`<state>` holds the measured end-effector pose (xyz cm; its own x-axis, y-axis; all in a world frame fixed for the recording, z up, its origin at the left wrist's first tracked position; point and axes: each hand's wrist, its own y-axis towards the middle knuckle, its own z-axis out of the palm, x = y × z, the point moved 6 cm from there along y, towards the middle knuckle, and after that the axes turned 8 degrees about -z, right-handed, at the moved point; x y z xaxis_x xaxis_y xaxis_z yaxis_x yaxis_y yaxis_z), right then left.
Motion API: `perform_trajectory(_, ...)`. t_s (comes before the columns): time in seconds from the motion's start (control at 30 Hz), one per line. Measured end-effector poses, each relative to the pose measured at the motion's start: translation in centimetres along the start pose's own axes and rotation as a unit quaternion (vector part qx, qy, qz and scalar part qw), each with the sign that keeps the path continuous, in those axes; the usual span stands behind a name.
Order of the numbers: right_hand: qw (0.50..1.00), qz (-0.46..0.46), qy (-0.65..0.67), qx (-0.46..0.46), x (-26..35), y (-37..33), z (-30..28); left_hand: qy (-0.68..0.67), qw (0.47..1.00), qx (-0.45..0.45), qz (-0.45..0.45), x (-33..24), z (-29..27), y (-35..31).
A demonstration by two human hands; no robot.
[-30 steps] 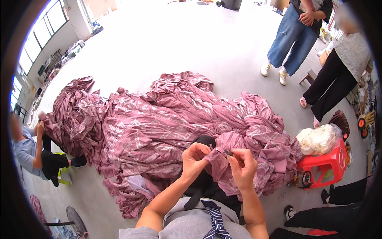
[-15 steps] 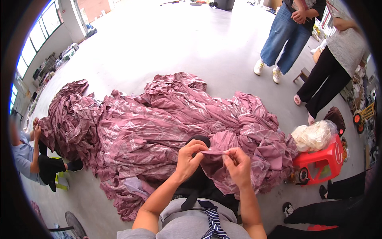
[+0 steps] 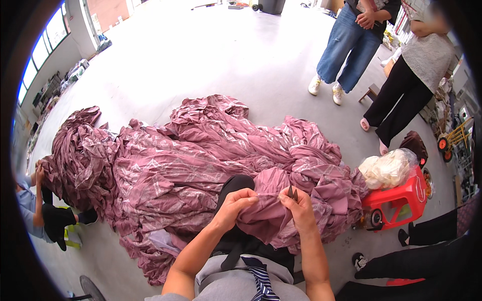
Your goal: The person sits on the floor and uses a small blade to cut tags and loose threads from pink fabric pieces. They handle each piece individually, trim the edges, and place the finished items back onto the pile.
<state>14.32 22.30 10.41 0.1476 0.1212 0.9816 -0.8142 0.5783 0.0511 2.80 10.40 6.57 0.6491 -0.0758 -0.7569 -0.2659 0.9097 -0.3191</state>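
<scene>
We see the left hand [image 3: 232, 206] pinching a fold of the mauve patterned fabric sheet [image 3: 191, 165], grip pressed together on the cloth edge. The right hand [image 3: 299, 209] clamps the same fold just beside it and holds small dark thread snips [image 3: 291, 192], tips upward. The fabric sprawls in a big crumpled heap across the pale concrete floor [image 3: 216, 55], its near end pulled up over our lap. A red plastic toy car [image 3: 399, 198] sits right of the heap, a clear bag of white stuffing [image 3: 386, 169] on top.
</scene>
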Motion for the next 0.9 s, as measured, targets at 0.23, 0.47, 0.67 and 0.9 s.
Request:
perform_trajectory(0.23, 1.000, -0.014, -0.010, 0.021, 0.2, -0.3, -0.2, 0.128, 0.991, -0.003, 0.026, -1.1, 1.1, -0.9)
perform_trajectory(0.47, 0.997, -0.058, -0.023, 0.053, 1.4, -1.0, 1.0, -0.045, 0.994, -0.013, 0.098, -0.2, -0.1, 0.4)
perform_trajectory(0.67, 0.994, -0.096, -0.054, 0.016, 2.3, -0.9, 0.8, -0.166, 0.982, 0.045, 0.071, 0.3, 0.0, 0.7)
perform_trajectory(0.9, 0.988, -0.140, -0.056, -0.024, 3.0, -1.5, 0.1, -0.208, 0.976, 0.020, 0.063, 1.0, -1.1, 0.5)
